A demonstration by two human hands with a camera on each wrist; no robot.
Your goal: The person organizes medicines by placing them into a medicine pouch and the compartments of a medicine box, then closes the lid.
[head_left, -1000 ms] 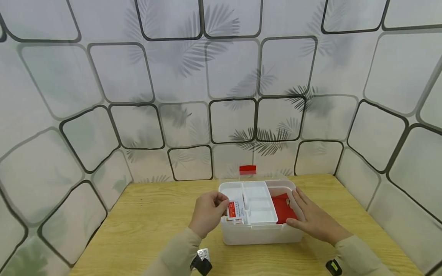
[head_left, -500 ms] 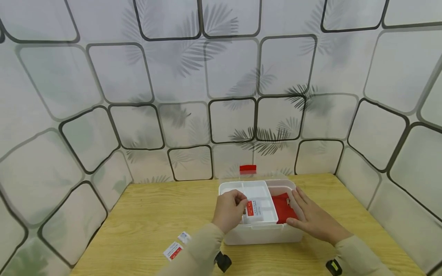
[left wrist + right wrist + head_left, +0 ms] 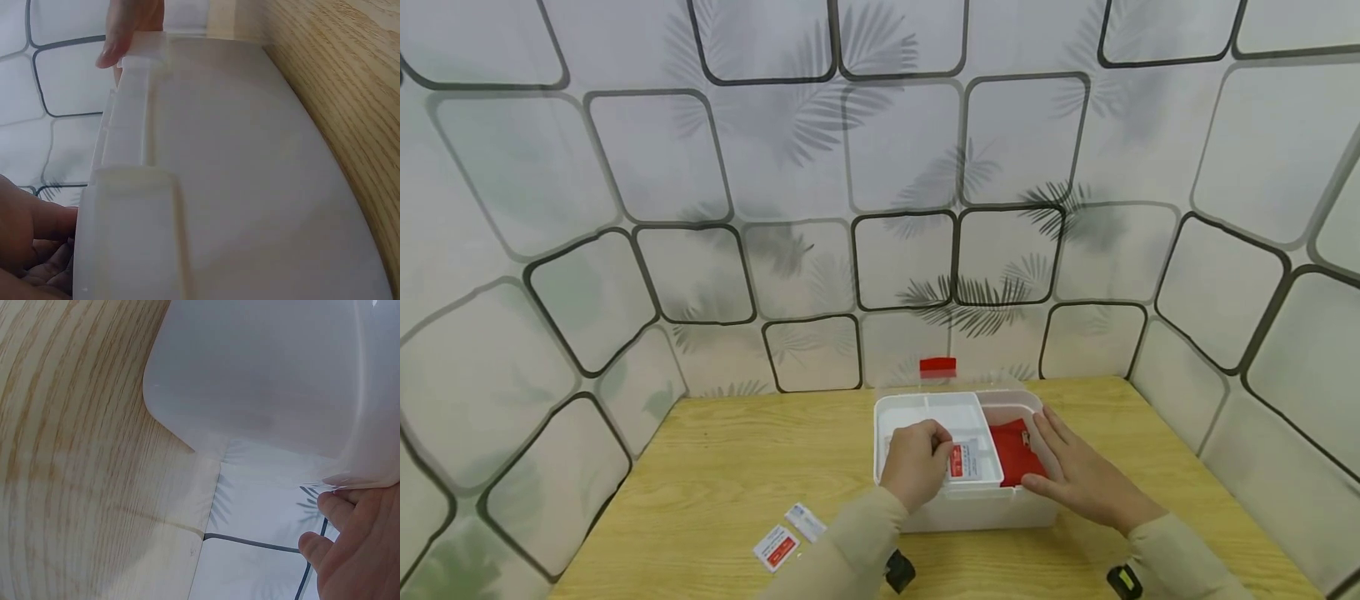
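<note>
A white plastic box (image 3: pixel 977 510) stands on the table, with a white divided tray (image 3: pixel 917 408) over its left part and a red pouch (image 3: pixel 1013 454) showing in its right part. My left hand (image 3: pixel 916 462) is over the tray and pinches a small white and red sachet (image 3: pixel 968 460). In the left wrist view, curled fingers of that hand (image 3: pixel 31 244) show behind the box front; the sachet is hidden there. My right hand (image 3: pixel 1086 479) rests on the box's right rim, fingers fairly straight. The right wrist view shows that hand (image 3: pixel 359 544) at the rim.
On the table (image 3: pixel 722 450) left of the box lie a white and red sachet (image 3: pixel 777 547) and a whitish packet (image 3: pixel 806 522), partly near my left sleeve (image 3: pixel 850 542). A clear lid with a red strip (image 3: pixel 937 367) stands raised behind the box.
My left hand has moved right across the tray with the sachet, from its left edge toward the middle. The packets on the table came into view. My right hand has stayed put.
</note>
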